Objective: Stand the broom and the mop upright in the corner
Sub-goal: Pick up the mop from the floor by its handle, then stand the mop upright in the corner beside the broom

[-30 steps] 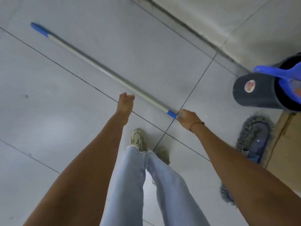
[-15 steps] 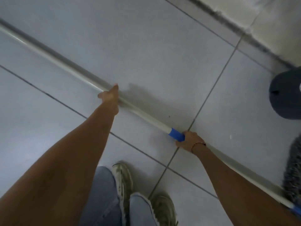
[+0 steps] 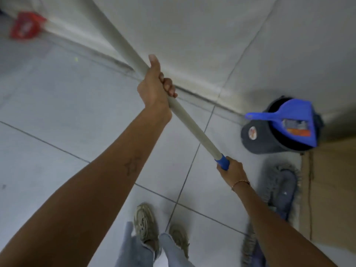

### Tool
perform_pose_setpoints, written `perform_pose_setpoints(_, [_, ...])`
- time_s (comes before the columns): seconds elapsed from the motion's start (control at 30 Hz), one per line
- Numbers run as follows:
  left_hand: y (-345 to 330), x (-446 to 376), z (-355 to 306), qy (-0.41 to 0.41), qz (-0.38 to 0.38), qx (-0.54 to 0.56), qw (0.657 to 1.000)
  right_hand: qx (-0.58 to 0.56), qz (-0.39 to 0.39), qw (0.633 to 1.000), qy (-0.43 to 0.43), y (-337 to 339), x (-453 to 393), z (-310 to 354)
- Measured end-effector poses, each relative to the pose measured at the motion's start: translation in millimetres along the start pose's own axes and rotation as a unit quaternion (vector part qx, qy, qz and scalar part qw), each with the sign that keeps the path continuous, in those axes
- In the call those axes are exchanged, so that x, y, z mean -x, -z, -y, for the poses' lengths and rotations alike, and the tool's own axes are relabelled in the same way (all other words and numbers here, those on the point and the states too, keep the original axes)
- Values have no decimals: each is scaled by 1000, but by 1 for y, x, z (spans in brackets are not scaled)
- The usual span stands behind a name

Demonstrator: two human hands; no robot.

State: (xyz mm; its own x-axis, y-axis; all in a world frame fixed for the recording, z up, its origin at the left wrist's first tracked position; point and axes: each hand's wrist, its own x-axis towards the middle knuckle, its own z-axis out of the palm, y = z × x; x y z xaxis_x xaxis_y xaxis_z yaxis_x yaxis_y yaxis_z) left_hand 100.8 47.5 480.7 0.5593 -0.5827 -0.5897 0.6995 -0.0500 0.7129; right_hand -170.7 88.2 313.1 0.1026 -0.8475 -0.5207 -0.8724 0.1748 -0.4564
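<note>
The mop has a long pale handle [image 3: 123, 45] with a blue collar [image 3: 222, 161] and a grey fringed head [image 3: 279, 189] lying on the floor at the lower right. My left hand [image 3: 154, 87] is closed around the middle of the handle, thumb pointing up. My right hand [image 3: 232, 169] grips it at the blue collar. The handle slants up and away, past the top edge of the view. A blurred red broom head [image 3: 25, 26] lies at the far left by the wall, its pale handle running along the wall's base.
A dark bucket [image 3: 256, 137] with a blue dustpan [image 3: 289, 118] in it stands against the wall at the right. Beyond it is a brown surface [image 3: 331, 189]. My feet [image 3: 144, 222] stand on grey floor tiles. The wall runs across the top.
The mop handle lay on the floor with my left hand open beside it. Now both hands grip it, its far end is lifted, and my view has turned toward the wall.
</note>
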Motion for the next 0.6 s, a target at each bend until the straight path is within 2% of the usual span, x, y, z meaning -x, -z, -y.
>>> perform_pose_setpoints(0.17, [-115, 129, -103, -56, 101, -61, 991, -96, -58, 994, 5, 108, 69, 57])
perform_pose_setpoints(0.3, [-183, 216, -155, -91, 203, -110, 969, -146, -92, 985, 12, 177, 117, 88])
perform_pose_setpoints(0.6, [-258, 351, -147, -104, 407, -194, 886, -209, -140, 968, -18, 255, 187, 71])
